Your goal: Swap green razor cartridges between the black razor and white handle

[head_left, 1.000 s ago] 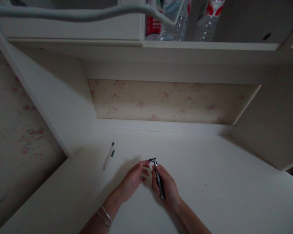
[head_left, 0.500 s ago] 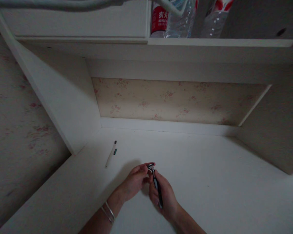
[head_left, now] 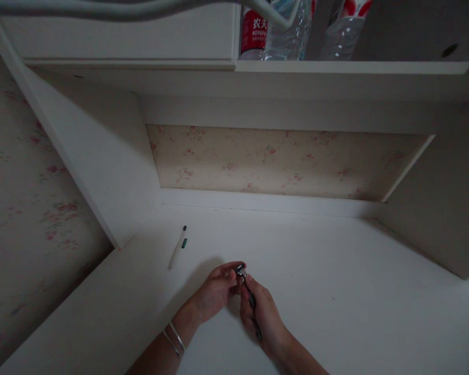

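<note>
**Over the white desk, a razor is pinched between two hands**

Just above the desk, from where I stand, the razor slants between the person's hands, its head up and away from the body. The risk I see is at the razor head: left fingertips press so close to it that a slip or sudden twist could nick the skin. I can't tell which way any blade edge faces. Pulling unevenly, with the handle loose in the palm, might also jerk the whole thing free and drop it.

The right hand curls about the handle, thumb lying along it just below the neck, wrist angled inward. The left hand comes from the opposite side, thumb and forefinger pinching the head, the other fingers bent beneath. Both forearms slope in from the near edge, and bangles circle the left wrist.

Beyond the left grip, to its left, lie what looks like a toothbrush and, just beside it, a small dark-green piece.
</note>
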